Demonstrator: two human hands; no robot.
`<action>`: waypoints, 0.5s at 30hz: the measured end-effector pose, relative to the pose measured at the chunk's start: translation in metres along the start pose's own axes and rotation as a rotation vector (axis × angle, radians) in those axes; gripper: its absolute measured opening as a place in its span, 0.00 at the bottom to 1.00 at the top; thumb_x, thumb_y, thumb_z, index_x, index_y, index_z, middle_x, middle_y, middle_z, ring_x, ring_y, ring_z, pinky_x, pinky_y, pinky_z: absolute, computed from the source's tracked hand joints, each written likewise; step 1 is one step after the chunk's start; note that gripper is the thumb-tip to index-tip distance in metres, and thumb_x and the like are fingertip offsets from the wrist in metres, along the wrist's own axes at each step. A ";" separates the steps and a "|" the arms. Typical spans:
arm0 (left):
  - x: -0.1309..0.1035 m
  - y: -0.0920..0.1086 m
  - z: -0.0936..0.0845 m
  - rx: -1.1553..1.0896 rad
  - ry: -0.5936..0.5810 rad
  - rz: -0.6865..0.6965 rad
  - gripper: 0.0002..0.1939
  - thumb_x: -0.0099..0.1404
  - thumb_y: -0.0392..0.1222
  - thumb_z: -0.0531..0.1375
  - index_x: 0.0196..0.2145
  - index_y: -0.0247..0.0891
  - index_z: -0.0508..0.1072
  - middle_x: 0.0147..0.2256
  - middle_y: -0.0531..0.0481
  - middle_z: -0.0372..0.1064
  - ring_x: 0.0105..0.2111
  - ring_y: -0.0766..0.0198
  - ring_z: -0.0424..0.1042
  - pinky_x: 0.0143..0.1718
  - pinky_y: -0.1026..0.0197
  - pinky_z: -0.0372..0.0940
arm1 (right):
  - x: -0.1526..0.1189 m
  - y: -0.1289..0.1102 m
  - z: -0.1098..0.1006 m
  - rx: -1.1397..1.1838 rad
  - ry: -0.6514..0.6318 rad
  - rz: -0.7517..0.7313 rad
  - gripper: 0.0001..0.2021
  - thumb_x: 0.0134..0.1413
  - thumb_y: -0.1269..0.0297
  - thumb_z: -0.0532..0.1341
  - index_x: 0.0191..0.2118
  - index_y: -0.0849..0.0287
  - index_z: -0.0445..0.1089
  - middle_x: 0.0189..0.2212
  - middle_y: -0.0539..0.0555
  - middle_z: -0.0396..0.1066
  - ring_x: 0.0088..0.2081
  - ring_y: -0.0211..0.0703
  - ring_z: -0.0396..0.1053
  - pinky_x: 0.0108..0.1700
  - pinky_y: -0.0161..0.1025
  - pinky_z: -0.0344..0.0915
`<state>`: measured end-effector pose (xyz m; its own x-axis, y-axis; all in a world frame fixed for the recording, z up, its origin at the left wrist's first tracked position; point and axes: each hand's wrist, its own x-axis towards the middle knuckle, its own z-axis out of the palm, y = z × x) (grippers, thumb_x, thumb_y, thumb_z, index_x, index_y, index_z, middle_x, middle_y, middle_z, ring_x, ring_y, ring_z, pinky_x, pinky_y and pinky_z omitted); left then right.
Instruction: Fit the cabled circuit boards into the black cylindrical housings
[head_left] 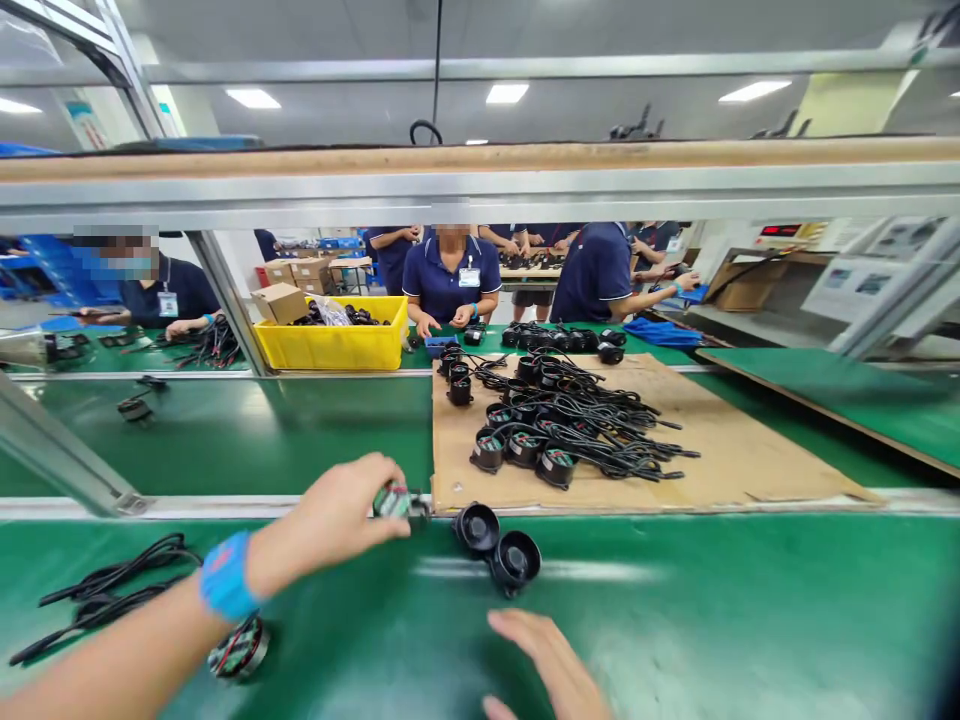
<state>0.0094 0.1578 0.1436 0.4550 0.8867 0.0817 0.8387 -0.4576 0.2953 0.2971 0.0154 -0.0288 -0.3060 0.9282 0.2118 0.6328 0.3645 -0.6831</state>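
My left hand (334,510), with a blue band at its wrist, pinches a small green circuit board assembly (391,500) with red wires, just above the green bench. Close to its right, two round black cup-shaped housings (516,560) lie side by side with their hollow sides up. Below them my right hand (551,665) hovers at the bottom edge, fingers apart and holding nothing. Under my left forearm rests another round circuit board assembly (238,648) with red wires. Coiled black cables (112,590) lie at the far left, partly covered by the arm.
A cardboard sheet (750,440) bears several black housings with boards and cables. Behind stands a yellow bin (330,345). A metal post (60,450) rises at left; a shelf beam (480,190) crosses above. Co-workers (450,270) sit and stand opposite.
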 end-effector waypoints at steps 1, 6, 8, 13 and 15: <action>-0.029 0.014 0.005 -0.030 -0.031 0.038 0.19 0.57 0.58 0.68 0.44 0.53 0.74 0.43 0.54 0.76 0.42 0.51 0.75 0.44 0.55 0.70 | 0.008 -0.015 0.006 -0.021 -0.015 -0.030 0.45 0.50 0.58 0.68 0.71 0.35 0.50 0.65 0.52 0.63 0.64 0.63 0.64 0.63 0.63 0.66; -0.138 0.049 0.039 -0.322 -0.078 0.228 0.24 0.62 0.58 0.69 0.50 0.47 0.71 0.43 0.51 0.74 0.41 0.56 0.75 0.43 0.59 0.70 | 0.026 -0.064 0.009 0.011 -0.202 -0.245 0.19 0.55 0.59 0.65 0.53 0.57 0.72 0.62 0.62 0.67 0.65 0.59 0.62 0.68 0.58 0.55; -0.156 0.054 0.059 -0.371 -0.041 0.219 0.23 0.62 0.57 0.68 0.50 0.46 0.71 0.43 0.50 0.74 0.41 0.56 0.76 0.43 0.59 0.70 | 0.017 -0.073 -0.005 0.013 -0.223 -0.230 0.07 0.63 0.67 0.57 0.40 0.55 0.72 0.43 0.54 0.78 0.48 0.46 0.75 0.56 0.46 0.67; -0.154 0.072 0.115 -0.324 -0.022 0.071 0.24 0.56 0.52 0.74 0.44 0.40 0.72 0.41 0.47 0.73 0.42 0.51 0.74 0.43 0.52 0.69 | -0.018 -0.073 -0.044 -0.579 -0.098 -0.038 0.03 0.62 0.66 0.61 0.37 0.58 0.71 0.28 0.55 0.75 0.33 0.51 0.74 0.42 0.49 0.67; -0.148 0.077 0.131 -0.306 -0.044 0.029 0.26 0.53 0.52 0.76 0.42 0.39 0.72 0.40 0.47 0.72 0.41 0.50 0.74 0.42 0.52 0.69 | -0.026 -0.069 -0.047 -0.740 -0.104 -0.009 0.10 0.56 0.62 0.69 0.41 0.62 0.74 0.31 0.59 0.76 0.36 0.58 0.75 0.46 0.56 0.66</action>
<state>0.0457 -0.0172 0.0291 0.4957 0.8668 0.0546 0.6994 -0.4357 0.5666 0.2949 -0.0302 0.0461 -0.3561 0.9264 0.1225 0.9320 0.3616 -0.0254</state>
